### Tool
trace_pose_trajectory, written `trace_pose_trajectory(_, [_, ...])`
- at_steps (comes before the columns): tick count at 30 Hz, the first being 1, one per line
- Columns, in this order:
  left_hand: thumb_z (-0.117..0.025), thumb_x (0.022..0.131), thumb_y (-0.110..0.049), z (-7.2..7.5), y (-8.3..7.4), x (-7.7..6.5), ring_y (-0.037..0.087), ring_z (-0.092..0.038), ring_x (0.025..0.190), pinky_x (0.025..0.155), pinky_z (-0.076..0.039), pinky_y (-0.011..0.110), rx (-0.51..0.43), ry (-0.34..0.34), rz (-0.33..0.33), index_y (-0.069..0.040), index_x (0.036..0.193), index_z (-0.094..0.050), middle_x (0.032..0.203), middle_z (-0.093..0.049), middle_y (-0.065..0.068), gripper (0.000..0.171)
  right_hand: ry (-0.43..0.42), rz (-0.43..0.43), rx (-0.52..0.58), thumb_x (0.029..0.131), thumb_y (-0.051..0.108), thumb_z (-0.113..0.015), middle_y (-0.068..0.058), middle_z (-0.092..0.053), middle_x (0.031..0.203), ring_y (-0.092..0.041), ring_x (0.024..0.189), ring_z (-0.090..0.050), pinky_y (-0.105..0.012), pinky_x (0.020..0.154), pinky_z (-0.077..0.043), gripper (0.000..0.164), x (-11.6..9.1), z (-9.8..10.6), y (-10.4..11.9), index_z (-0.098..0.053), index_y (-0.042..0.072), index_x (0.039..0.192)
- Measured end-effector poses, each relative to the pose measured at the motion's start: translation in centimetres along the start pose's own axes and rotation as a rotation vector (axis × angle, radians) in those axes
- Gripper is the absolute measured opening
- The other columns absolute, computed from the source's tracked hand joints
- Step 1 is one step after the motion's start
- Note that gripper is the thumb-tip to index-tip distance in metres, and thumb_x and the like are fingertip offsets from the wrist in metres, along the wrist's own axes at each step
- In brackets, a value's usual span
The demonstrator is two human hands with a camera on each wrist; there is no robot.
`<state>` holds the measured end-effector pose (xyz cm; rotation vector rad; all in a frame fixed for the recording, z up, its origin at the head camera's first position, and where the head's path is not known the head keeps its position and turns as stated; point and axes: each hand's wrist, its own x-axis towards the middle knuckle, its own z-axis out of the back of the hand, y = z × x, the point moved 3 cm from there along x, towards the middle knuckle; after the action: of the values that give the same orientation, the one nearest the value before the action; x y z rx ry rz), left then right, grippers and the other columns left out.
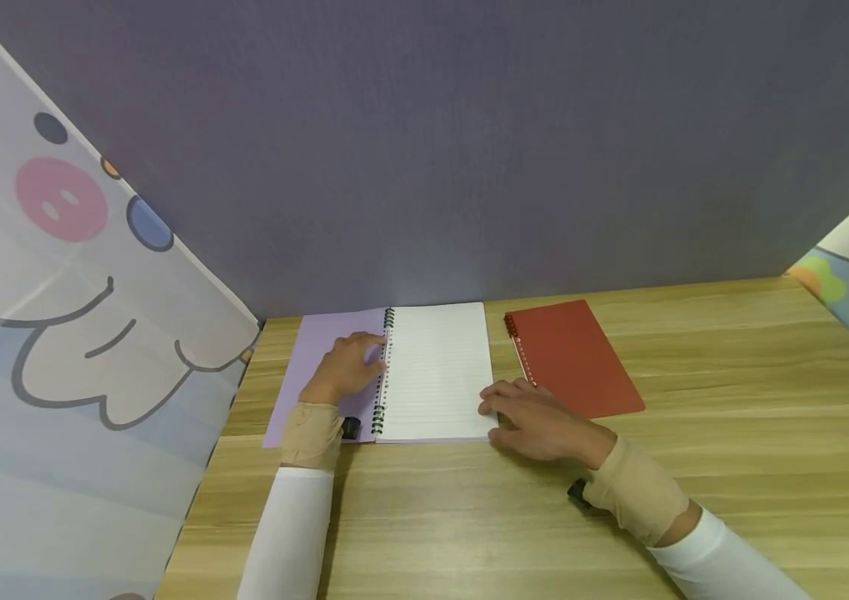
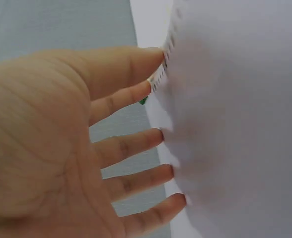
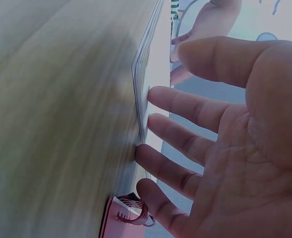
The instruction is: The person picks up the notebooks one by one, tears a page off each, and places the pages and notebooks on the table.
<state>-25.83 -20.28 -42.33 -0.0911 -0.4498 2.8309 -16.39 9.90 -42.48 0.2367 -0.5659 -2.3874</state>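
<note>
A spiral notebook lies open on the table, its blank lined page (image 1: 435, 375) on the right and its lilac cover (image 1: 322, 337) folded out on the left. My left hand (image 1: 344, 367) rests on the cover beside the coil binding (image 1: 378, 417). In the left wrist view its fingers are spread, with the tips against the pale sheet (image 2: 240, 129) and the thumb at the row of holes. My right hand (image 1: 540, 421) lies at the page's lower right corner. Its index and middle fingertips touch the page edge (image 3: 145, 64), fingers extended, with nothing held.
A closed red spiral notebook (image 1: 577, 358) lies tilted to the right of the open one, its coil (image 3: 133, 210) close by my right little finger. A grey panel (image 1: 469, 167) rises behind the wooden table (image 1: 454, 525). A cartoon-printed sheet (image 1: 94, 358) stands at left.
</note>
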Motion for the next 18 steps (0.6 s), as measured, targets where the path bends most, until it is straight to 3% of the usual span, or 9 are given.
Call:
trace_pose_trajectory(8, [-0.052,0.09,-0.037,-0.63,0.41,0.05,0.042,-0.03,0.124,0.086,-0.031,0.062,0.073,0.041,0.047,-0.028,0.139,-0.04,0.141,-0.035,0.009,0.052,0.022,-0.002,0.005,0.089,0.037,-0.053,0.007,-0.041,0.135,-0.017,0.119,-0.035,-0.042,0.095,-0.026,0.036,-0.1,-0.04,0.12,-0.054,0.022,0.121])
trace_pose_trajectory(18, [-0.044,0.092,-0.04,-0.77,0.75,0.27,0.034,-0.024,0.127,0.081,-0.026,0.068,0.112,0.067,0.113,-0.031,0.144,-0.031,0.143,-0.03,0.001,0.054,0.049,0.015,0.028,0.09,0.037,-0.052,0.006,-0.039,0.136,-0.016,0.119,-0.034,-0.043,0.096,-0.025,0.036,-0.02,0.18,-0.11,-0.053,0.022,0.122])
